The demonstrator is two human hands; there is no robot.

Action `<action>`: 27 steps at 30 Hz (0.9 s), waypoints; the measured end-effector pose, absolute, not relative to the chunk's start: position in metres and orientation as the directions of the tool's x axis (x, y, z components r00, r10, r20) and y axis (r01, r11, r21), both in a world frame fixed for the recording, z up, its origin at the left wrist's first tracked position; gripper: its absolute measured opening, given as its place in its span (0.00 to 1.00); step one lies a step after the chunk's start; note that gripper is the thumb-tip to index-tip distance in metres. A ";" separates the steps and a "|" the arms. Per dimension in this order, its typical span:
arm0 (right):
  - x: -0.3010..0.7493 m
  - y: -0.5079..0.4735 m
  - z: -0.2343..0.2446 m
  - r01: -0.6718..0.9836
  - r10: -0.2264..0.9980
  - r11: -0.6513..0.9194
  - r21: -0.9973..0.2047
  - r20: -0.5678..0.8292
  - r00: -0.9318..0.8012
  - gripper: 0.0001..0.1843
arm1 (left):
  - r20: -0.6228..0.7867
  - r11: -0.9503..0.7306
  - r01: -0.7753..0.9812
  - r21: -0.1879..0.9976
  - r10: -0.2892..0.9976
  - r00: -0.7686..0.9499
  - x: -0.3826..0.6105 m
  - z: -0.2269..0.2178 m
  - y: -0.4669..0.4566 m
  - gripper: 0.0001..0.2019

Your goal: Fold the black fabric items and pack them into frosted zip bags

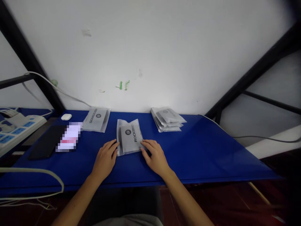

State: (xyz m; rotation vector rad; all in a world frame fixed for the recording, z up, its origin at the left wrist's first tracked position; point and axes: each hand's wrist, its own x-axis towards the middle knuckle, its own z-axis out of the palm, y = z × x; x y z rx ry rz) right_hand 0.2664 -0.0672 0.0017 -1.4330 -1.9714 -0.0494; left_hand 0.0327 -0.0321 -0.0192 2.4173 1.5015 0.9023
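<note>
A frosted zip bag (129, 138) printed ROCKBROS lies on the blue tabletop in front of me, with something dark and flat inside it. At its left edge, my left hand (106, 158) has thumb and fingers closed on the plastic. My right hand (155, 157) grips the opposite edge near the lower right corner, fingers above and thumb below. Both palms rest low over the table. The contents are blurred by the cloudy plastic.
Another ROCKBROS bag (97, 120) lies at the back left. A stack of similar bags (168, 117) is at the back right. On the left are a dark phone (43, 144), a pixelated screen (70, 137), a white case (66, 117) and a power strip (22, 129).
</note>
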 end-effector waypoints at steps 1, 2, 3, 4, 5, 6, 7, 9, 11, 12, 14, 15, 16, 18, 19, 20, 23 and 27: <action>0.266 -0.067 0.002 0.850 0.831 0.385 -0.360 0.537 -0.148 0.13 | 0.416 -0.505 0.753 0.422 0.846 0.335 0.033 -0.018 -0.032 0.16; 0.266 -0.066 0.002 0.848 0.835 0.381 -0.369 0.530 -0.145 0.13 | 0.427 -0.528 0.742 0.413 0.832 0.354 0.033 -0.017 -0.032 0.16; 0.266 -0.065 0.002 0.846 0.839 0.377 -0.376 0.525 -0.141 0.13 | 0.441 -0.553 0.731 0.399 0.815 0.376 0.033 -0.015 -0.032 0.15; 0.266 -0.064 0.002 0.846 0.844 0.373 -0.380 0.518 -0.140 0.13 | 0.456 -0.580 0.721 0.379 0.795 0.400 0.035 -0.013 -0.033 0.15; 0.267 -0.063 0.002 0.848 0.848 0.367 -0.381 0.513 -0.137 0.13 | 0.472 -0.609 0.711 0.352 0.771 0.427 0.036 -0.011 -0.034 0.14; 0.267 -0.062 0.001 0.852 0.851 0.360 -0.381 0.509 -0.132 0.13 | 0.486 -0.637 0.701 0.320 0.746 0.456 0.039 -0.008 -0.035 0.13; 0.267 -0.061 0.001 0.856 0.853 0.351 -0.379 0.507 -0.126 0.14 | 0.494 -0.667 0.687 0.288 0.718 0.490 0.043 -0.006 -0.037 0.13; 0.268 -0.061 0.000 0.861 0.852 0.339 -0.379 0.512 -0.110 0.15 | 0.504 -0.723 0.652 0.226 0.660 0.557 0.052 -0.003 -0.042 0.12; 0.268 -0.063 0.002 0.852 0.842 0.346 -0.394 0.531 -0.095 0.15 | 0.520 -0.762 0.624 0.171 0.608 0.600 0.063 -0.001 -0.048 0.11; 0.268 -0.064 0.003 0.841 0.834 0.356 -0.408 0.544 -0.089 0.14 | 0.530 -0.772 0.619 0.145 0.589 0.610 0.069 -0.001 -0.050 0.11; 0.269 -0.068 0.006 0.813 0.813 0.381 -0.440 0.578 -0.069 0.12 | 0.553 -0.776 0.623 0.096 0.563 0.615 0.081 -0.001 -0.053 0.12; 0.270 -0.070 0.007 0.798 0.802 0.393 -0.457 0.594 -0.055 0.11 | 0.561 -0.772 0.630 0.080 0.557 0.612 0.086 -0.001 -0.054 0.12; 0.271 -0.071 0.009 0.784 0.792 0.402 -0.472 0.609 -0.040 0.10 | 0.568 -0.765 0.640 0.071 0.558 0.605 0.090 0.000 -0.054 0.12; 0.273 -0.074 0.011 0.755 0.783 0.423 -0.501 0.621 -0.026 0.09 | 0.575 -0.743 0.665 0.076 0.577 0.580 0.096 0.002 -0.053 0.12; 0.274 -0.075 0.011 0.741 0.784 0.434 -0.513 0.620 -0.031 0.09 | 0.574 -0.731 0.677 0.086 0.592 0.566 0.098 0.003 -0.052 0.12; 0.275 -0.076 0.011 0.728 0.788 0.445 -0.521 0.614 -0.042 0.10 | 0.570 -0.718 0.689 0.100 0.609 0.552 0.098 0.005 -0.051 0.12; 0.275 -0.076 0.010 0.713 0.808 0.465 -0.525 0.581 -0.099 0.13 | 0.544 -0.699 0.702 0.135 0.645 0.537 0.098 0.007 -0.047 0.13; 0.273 -0.074 0.006 0.733 0.829 0.464 -0.497 0.535 -0.162 0.14 | 0.514 -0.711 0.681 0.177 0.657 0.552 0.096 0.004 -0.044 0.13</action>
